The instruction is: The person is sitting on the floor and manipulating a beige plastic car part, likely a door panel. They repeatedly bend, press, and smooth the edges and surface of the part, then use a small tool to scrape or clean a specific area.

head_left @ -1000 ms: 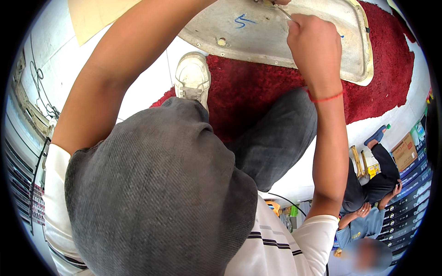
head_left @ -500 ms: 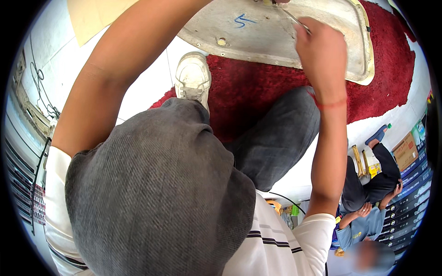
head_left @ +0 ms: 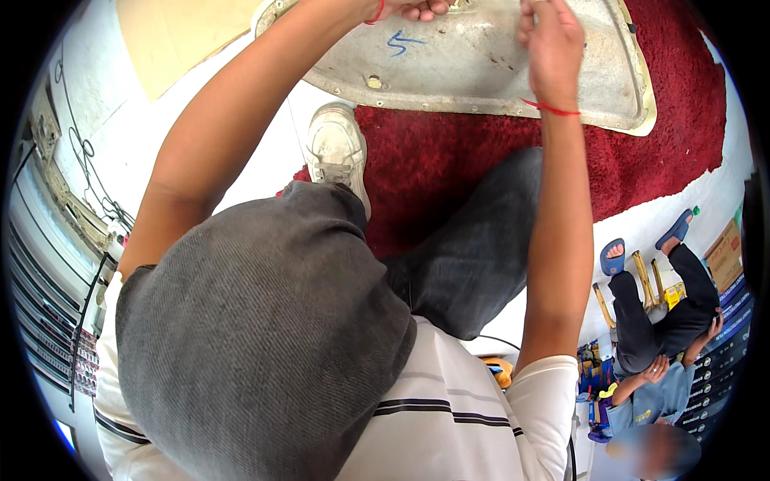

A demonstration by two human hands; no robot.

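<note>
Both hands, left hand (head_left: 417, 10) and right hand (head_left: 551, 40), rest on a dirty white panel (head_left: 481, 68) over red carpet (head_left: 642, 152).

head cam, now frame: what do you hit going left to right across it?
Shelving with cables → tan board → left hand on the pale grey curved panel → right hand at the same panel → red rug → seated person in blue sandals → cardboard box.

Looks like a repair workshop: big moulded panel (head_left: 497, 72) on a red carpet (head_left: 642, 144), hand tools (head_left: 642, 280) on the floor, stocked racks (head_left: 48, 321) left.
</note>
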